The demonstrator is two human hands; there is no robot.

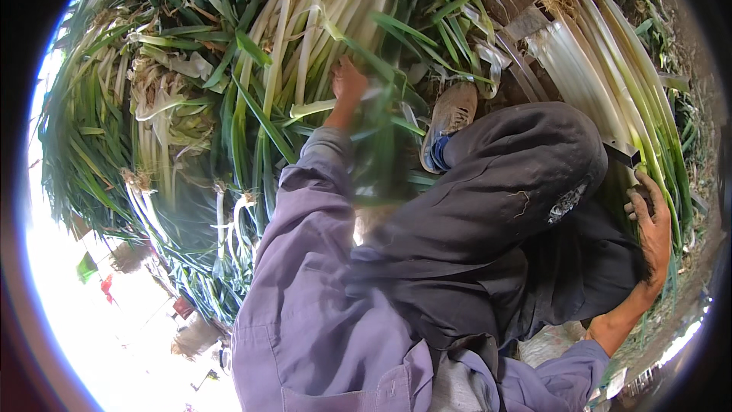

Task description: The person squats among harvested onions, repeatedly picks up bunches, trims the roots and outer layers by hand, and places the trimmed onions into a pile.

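My left hand reaches into a heap of long-stemmed leeks or large green onions with pale stems and root tufts. Its fingers are curled against the stems; what lies inside the grasp is hidden. Blurred green leaves hang beside that wrist. To the right, a bundle of trimmed leeks lies in a metal frame, its roots pointing away from me. Against the leafy side of this bundle, near the frame's dark end, my right hand rests with bent, separated fingers.
My bent knee and shoe stand between the heap and the bundle. More leeks are piled at the left. Loose leaves and peelings litter the soil. Bright glare fills the lower left.
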